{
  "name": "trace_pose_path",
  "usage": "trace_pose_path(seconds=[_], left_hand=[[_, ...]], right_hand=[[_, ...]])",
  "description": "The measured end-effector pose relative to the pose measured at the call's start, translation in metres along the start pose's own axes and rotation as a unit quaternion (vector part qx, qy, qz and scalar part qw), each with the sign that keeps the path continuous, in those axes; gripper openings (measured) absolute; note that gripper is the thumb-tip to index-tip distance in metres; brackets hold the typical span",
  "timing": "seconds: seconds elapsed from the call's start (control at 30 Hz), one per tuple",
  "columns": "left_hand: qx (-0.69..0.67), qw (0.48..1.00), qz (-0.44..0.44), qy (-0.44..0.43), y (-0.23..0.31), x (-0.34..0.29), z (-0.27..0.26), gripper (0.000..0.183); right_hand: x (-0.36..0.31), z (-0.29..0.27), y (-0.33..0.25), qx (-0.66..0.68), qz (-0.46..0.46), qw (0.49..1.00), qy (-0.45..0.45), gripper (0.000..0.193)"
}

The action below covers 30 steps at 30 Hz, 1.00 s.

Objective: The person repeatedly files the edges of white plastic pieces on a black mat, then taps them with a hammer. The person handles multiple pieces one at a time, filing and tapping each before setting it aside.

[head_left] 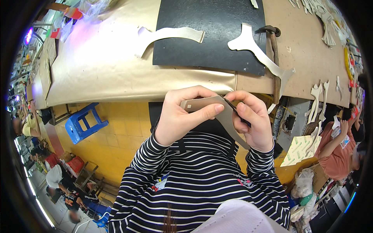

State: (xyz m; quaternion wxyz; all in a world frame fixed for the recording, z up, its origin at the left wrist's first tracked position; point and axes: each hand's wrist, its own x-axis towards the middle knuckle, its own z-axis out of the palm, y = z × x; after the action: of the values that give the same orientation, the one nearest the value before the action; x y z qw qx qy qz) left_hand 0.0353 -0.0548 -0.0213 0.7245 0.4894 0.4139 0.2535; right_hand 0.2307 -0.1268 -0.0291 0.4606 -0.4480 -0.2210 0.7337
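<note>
Between the thumb and fingers of my left hand [190, 108] is a curved beige shoe-upper piece [229, 123], with a small pale square near one end. My right hand [254, 116] grips a slim dark hand tool [232, 105]; its tip meets the piece's upper edge near my left fingertips. My fingers partly hide the tool, so I cannot make out its exact kind. Both hands are close together, just off the table's near edge. On the table beyond lie a curved pale cut piece [171, 34] and a branched pale cut piece [254, 50].
A black mat [206, 50] lies on the gold-covered table [97, 73]. At its right, a hammer [275, 58] rests with its handle toward me. A blue stool [83, 122] stands on the yellow floor at left. Another person [338, 147] sits at right.
</note>
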Motion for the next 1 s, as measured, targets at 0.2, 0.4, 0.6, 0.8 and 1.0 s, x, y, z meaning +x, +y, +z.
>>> trace_pose_path(seconds=[0.2, 0.4, 0.6, 0.8, 1.0], left_hand=[[0.039, 0.999, 0.022, 0.009, -0.0018, 0.0002, -0.0026, 0.016], [0.05, 0.998, 0.03, 0.011, -0.0024, -0.0001, -0.0024, 0.017], [0.051, 0.998, 0.035, 0.013, -0.0032, 0.0013, -0.0032, 0.017], [0.044, 0.998, 0.037, 0.015, -0.0042, 0.0019, -0.0026, 0.017], [0.039, 0.999, 0.033, 0.014, -0.0049, 0.002, -0.0028, 0.017]], right_hand=[[-0.0013, 0.0008, -0.0003, 0.004, 0.014, 1.0, -0.003, 0.029], [-0.0009, 0.0012, -0.0006, 0.039, 0.025, 0.999, -0.007, 0.027], [0.0008, 0.0009, 0.0012, 0.062, 0.031, 0.997, -0.013, 0.026], [0.0011, 0.0015, 0.0014, 0.086, 0.035, 0.996, -0.016, 0.025], [0.003, 0.0019, 0.0046, 0.063, 0.03, 0.998, -0.002, 0.025]])
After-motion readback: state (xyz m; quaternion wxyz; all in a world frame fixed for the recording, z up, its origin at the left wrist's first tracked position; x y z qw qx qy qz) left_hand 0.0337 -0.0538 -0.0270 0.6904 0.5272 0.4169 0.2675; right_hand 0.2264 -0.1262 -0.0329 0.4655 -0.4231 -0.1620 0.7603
